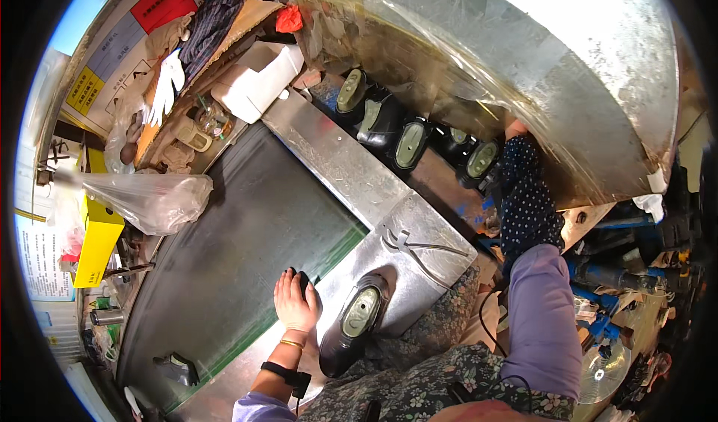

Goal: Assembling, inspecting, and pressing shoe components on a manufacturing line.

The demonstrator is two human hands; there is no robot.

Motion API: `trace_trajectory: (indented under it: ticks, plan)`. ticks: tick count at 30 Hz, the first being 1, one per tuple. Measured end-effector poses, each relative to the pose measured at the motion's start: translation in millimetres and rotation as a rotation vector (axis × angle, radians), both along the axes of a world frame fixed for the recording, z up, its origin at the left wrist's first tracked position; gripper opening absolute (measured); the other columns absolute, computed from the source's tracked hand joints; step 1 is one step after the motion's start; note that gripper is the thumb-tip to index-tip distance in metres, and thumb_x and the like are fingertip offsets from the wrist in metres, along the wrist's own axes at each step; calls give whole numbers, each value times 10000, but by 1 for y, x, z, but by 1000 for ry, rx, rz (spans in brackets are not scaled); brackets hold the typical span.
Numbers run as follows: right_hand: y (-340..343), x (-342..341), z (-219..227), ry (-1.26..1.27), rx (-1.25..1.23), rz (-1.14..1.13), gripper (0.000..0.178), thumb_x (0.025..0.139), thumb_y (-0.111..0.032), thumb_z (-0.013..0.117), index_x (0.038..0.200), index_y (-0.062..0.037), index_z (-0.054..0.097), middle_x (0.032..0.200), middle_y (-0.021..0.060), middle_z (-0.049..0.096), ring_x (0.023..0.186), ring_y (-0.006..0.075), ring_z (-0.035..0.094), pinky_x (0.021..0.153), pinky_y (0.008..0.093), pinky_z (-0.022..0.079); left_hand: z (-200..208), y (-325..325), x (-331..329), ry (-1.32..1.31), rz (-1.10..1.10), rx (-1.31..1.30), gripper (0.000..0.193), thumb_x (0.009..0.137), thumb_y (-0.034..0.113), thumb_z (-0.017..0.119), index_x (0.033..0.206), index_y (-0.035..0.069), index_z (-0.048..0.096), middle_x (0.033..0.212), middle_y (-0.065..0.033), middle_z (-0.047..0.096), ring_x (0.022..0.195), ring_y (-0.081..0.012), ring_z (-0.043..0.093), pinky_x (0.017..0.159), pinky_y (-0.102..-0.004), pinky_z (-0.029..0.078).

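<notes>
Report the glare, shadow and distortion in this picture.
Head view: glare washes out part of the metal hood; head view: bright reflections on the steel plate around the pliers; head view: dimmer light beneath the hood; head view: the dark belt bows on its left, probably lens distortion.

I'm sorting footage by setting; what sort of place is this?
Likely a shoe factory or workshop: several black shoes, what looks like a conveyor belt, and metal pliers.

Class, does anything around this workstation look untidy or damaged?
Yes: the clear plastic sheet along the metal hood looks crumpled and loose, not stretched flat. A plastic bag also bulges untidily beside the dark belt.
</notes>
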State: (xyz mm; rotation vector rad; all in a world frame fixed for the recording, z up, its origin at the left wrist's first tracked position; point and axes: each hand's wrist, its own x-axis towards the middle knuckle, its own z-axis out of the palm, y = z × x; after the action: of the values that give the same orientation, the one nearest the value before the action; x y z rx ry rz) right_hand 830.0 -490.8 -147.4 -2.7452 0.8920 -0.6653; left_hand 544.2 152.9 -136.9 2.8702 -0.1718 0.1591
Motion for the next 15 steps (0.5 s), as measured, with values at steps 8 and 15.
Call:
trace_trajectory:
  ticks: [8,15]
  plan:
    - [167,-74,-5,490,-208,683,567,953,-236,592,1435,36,469,1422,272,516,1322,409,494,1083,475,429,3,-1,0,-2,8,-42,467,952,309,563,1292,-10,577,1390,-223,581,1329,-392,520,1155,-512,350]
    - [252,-66,24,189,269,873,867,923,-403,669,1606,-112,221,1607,344,207,1479,499,259,1169,601,266,6,-1,0,7,18,-34,472,955,313,570,1305,-3,571,1415,-203,570,1349,-382,507,1162,-504,346]
